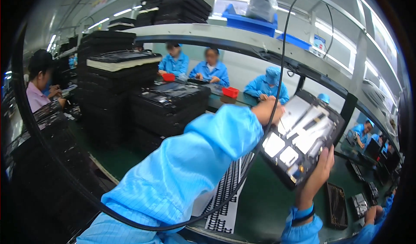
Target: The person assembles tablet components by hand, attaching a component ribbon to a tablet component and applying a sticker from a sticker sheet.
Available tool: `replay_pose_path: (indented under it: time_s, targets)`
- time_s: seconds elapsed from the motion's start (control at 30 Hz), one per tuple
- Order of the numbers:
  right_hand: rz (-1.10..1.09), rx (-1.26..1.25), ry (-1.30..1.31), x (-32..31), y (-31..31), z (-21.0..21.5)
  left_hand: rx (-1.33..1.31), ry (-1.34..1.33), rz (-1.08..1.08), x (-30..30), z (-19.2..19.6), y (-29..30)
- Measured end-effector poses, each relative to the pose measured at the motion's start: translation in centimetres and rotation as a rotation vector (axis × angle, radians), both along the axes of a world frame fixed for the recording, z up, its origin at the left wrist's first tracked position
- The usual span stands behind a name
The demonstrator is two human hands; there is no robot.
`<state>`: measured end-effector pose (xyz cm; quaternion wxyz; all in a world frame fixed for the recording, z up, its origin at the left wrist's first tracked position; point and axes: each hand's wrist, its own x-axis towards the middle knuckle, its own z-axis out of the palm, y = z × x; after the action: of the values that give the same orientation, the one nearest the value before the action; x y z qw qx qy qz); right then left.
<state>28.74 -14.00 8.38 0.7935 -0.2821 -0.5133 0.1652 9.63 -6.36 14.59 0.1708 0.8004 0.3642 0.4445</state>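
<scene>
An opened tablet (299, 131) with a black frame, pale silver blocks and dark ribbon strips is held up, tilted, above the green bench. My right hand (320, 170) grips it along the lower right edge, thumb on the near side. At its upper left edge is my left hand (268, 112), fingers closed and bent over the inner face. Something thin seems to stick out from those fingers, but blur hides what it is. A black cable (277, 88) passes in front of the left hand. Both sleeves are blue; a dark band circles my right wrist.
Tall stacks of black trays (104, 84) stand left, with a lower tray stack (169, 96) holding parts. A white sheet with rows of black pieces (229, 192) lies on the bench. A black box (336, 205) is at right, near another person's hand (372, 214). A shelf (208, 29) crosses above.
</scene>
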Motion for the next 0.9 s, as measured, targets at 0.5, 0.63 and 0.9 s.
replay_pose_path:
  time_s: [0.5,0.63,0.9]
  targets:
    - [1.05,-0.175,-0.022,-28.0,3.1,3.6,-0.213,0.63,0.755,-32.7,5.4,-11.4]
    - [0.944,-0.136,-0.099,-29.7,4.2,1.5,-0.264,0.731,1.018,-31.4,4.7,-11.0]
    - [0.809,-0.121,-0.336,-28.7,2.9,1.1,-0.375,0.803,0.992,-30.4,5.0,-11.7]
